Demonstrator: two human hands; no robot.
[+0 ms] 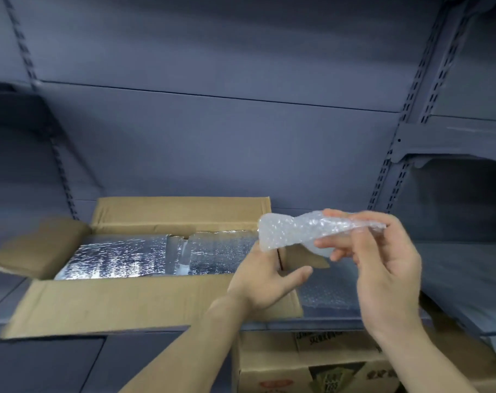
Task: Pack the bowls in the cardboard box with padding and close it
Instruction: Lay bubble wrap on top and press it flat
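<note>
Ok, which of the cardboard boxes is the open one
The cardboard box on the shelf, left of both hands, is open: its flaps are spread and silver padding shows inside. The printed box below the shelf has its top closed.
</note>
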